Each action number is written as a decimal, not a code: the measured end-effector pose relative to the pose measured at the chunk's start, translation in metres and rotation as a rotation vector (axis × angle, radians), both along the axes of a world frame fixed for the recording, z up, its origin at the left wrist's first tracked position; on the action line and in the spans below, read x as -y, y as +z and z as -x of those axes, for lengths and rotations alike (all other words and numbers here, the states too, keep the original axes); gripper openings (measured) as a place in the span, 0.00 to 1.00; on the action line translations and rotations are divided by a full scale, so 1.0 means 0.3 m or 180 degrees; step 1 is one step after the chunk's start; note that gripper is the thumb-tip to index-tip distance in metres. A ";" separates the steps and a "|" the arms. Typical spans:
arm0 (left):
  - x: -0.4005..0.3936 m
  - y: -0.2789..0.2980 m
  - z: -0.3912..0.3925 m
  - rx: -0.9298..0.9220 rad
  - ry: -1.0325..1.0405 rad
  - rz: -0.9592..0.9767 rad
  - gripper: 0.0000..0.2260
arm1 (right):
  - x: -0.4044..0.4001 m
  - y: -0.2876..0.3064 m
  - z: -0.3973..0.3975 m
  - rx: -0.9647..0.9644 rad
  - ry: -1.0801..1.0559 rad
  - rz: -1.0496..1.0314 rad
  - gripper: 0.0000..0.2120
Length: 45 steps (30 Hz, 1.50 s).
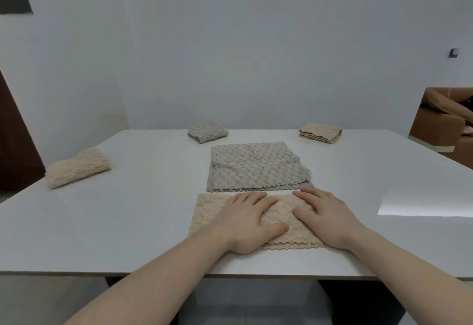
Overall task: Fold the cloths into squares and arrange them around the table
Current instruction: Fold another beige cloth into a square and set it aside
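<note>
A beige textured cloth (281,219), folded into a strip, lies near the front edge of the white table (128,217). My left hand (245,222) presses flat on its middle, fingers straight. My right hand (325,217) lies flat on its right part. Just behind it a grey cloth (256,168) lies loosely folded in half. Three folded cloths sit farther out: a beige one (78,167) at the left edge, a grey one (207,132) at the far middle, a beige one (320,133) at the far right.
A white wall stands right behind the table's far edge. A brown sofa (440,122) is off to the right and a dark door (18,145) to the left. A bright patch of light falls on the table's right side.
</note>
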<state>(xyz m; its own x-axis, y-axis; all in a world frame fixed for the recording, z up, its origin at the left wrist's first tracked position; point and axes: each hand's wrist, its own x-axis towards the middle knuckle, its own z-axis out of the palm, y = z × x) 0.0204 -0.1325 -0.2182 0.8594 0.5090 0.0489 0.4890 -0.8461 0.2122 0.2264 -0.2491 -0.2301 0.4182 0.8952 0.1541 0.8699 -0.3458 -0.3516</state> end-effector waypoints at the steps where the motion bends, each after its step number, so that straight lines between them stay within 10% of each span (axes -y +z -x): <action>1: 0.000 0.002 -0.001 -0.0030 0.0011 -0.0007 0.37 | 0.001 0.001 0.001 -0.0018 -0.0007 -0.0026 0.26; 45: -0.169 -0.015 0.335 0.1054 0.1092 0.0109 0.24 | 0.029 0.069 0.037 -0.1660 -0.0956 -0.1279 0.09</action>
<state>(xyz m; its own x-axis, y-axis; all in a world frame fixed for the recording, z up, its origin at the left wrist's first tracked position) -0.0800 -0.0818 -0.2227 0.5824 0.7667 0.2701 0.6403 -0.6374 0.4287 0.2152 -0.2577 -0.2093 0.7461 0.6462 0.1605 0.4421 -0.3004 -0.8452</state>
